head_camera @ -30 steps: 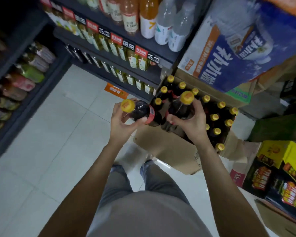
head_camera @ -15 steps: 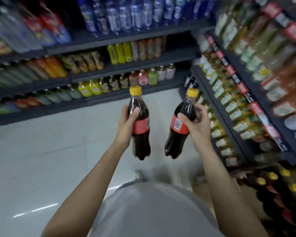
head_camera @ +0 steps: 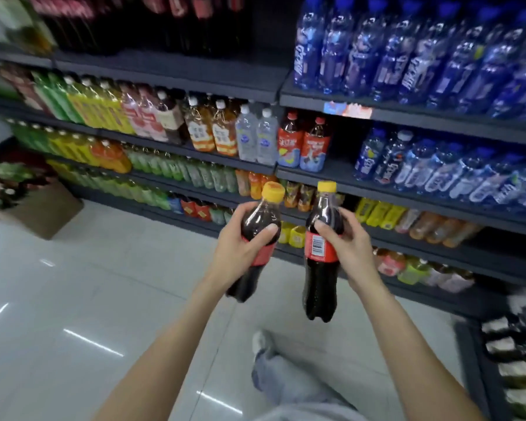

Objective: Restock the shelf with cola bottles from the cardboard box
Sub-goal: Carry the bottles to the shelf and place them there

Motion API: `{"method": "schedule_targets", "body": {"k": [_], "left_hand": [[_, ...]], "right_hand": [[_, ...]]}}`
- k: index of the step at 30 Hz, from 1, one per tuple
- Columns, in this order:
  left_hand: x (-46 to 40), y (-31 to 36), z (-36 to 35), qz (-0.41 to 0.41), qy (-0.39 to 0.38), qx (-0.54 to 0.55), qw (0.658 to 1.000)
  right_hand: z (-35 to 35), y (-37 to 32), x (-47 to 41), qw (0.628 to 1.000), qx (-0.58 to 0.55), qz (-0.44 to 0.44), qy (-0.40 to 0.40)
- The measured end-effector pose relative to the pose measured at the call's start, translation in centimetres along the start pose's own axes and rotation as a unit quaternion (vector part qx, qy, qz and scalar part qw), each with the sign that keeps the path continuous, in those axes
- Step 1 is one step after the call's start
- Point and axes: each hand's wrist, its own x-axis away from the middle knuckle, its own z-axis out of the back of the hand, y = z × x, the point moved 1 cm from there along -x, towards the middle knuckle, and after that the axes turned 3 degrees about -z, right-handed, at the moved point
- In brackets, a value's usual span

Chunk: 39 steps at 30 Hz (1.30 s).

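Two cola bottles were held up in front of a person standing in a shop aisle, one in each hand. The left hand (head_camera: 236,250) was wrapped around the shoulder of the left cola bottle (head_camera: 257,238), thumb pressed across its front just above the red label; this bottle tilted, its yellow cap leaning to the right and its base toward the person. The right hand (head_camera: 351,247) gripped the right cola bottle (head_camera: 321,256) at the same height, thumb on the dark upper part above a red label with a barcode; this bottle hung nearly upright. The two bottles were close together but apart.

Behind them ran dark shelving (head_camera: 316,174) stocked with drinks: blue water bottles (head_camera: 407,56) at upper right, tea and juice bottles (head_camera: 213,132) in the middle, green and yellow bottles (head_camera: 82,107) to the left. Dark cola bottles (head_camera: 170,19) filled the top shelf at upper left. A cardboard box (head_camera: 43,208) sat on the pale tiled floor (head_camera: 88,284) at far left, blurred. The person's jeans-clad leg (head_camera: 286,375) and shoe showed below.
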Motion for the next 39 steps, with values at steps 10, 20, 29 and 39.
{"method": "schedule_targets", "body": {"k": [10,20,29,39], "left_hand": [[-23.7,1.5,11.0,-0.150,0.116,-0.023,0.982],[-44.3,-3.1,13.4,-0.219,0.105,0.012,0.970],[-61.6,-6.9,12.6,-0.228,0.087,0.079,0.967],[-67.6,-9.2,12.1,-0.279,0.062,0.024,0.958]], "right_hand": [[-13.1,-11.7,-20.8,0.973,0.025,0.230,-0.001],[-20.9,-16.8,-36.0,0.911,0.083,0.386,0.116],[-26.8,-17.6,-50.0,0.895,0.104,0.415,0.129],[-28.5,-18.1,-58.8,0.905,0.127,0.379,0.148]]}}
